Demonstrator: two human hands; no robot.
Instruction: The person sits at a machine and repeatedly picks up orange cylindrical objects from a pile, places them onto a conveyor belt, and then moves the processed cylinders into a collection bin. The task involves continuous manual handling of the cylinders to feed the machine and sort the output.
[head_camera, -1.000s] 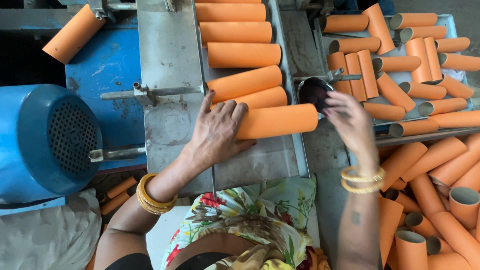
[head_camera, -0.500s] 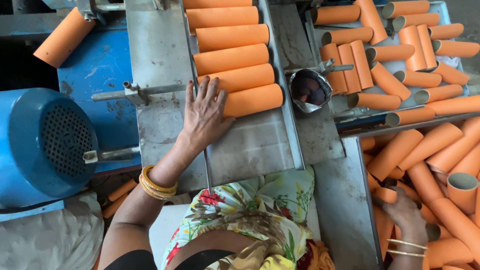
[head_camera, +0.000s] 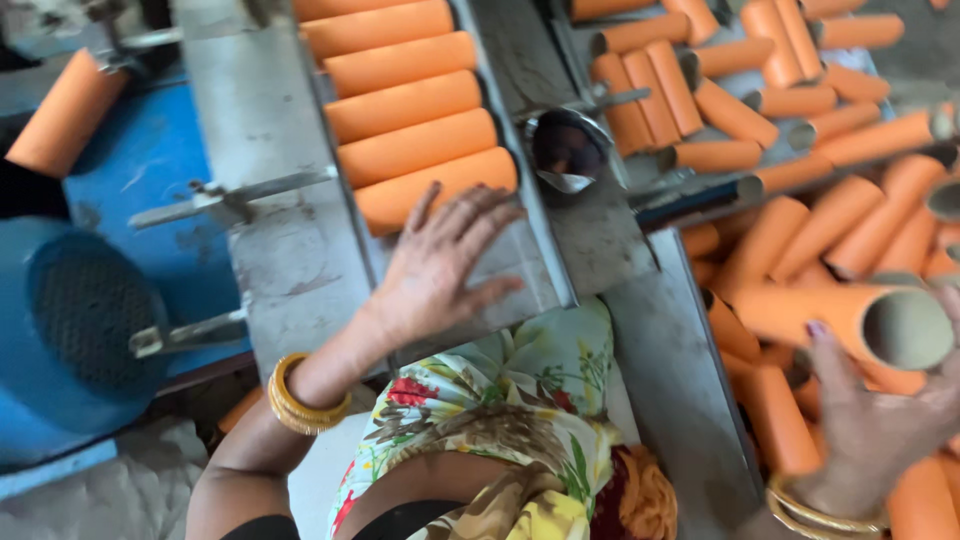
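Here your left hand (head_camera: 440, 270) lies flat on the grey metal chute (head_camera: 270, 210), fingers spread wide and holding nothing, with the fingertips touching the nearest orange cardboard tube (head_camera: 400, 195) at the lower end of the row. That row of tubes (head_camera: 400, 100) lies side by side across the chute, each touching its neighbour, and runs out of view at the top, so the chute looks largely loaded already.

Your right hand (head_camera: 880, 420) is low at the right edge, fingers curled around the open end of another orange tube (head_camera: 840, 320), which you hold lifted above the loose heap of tubes (head_camera: 800, 230) beside the chute. This one has not yet reached the row; bare metal shows below the last tube, under your left palm.

More tubes lie jumbled on the tray (head_camera: 770, 110) at the upper right, so plenty remain to be fed, as far as can be judged. A small dark round cup (head_camera: 565, 150) sits between chute and tray. To the left stands a blue motor housing (head_camera: 80, 320).
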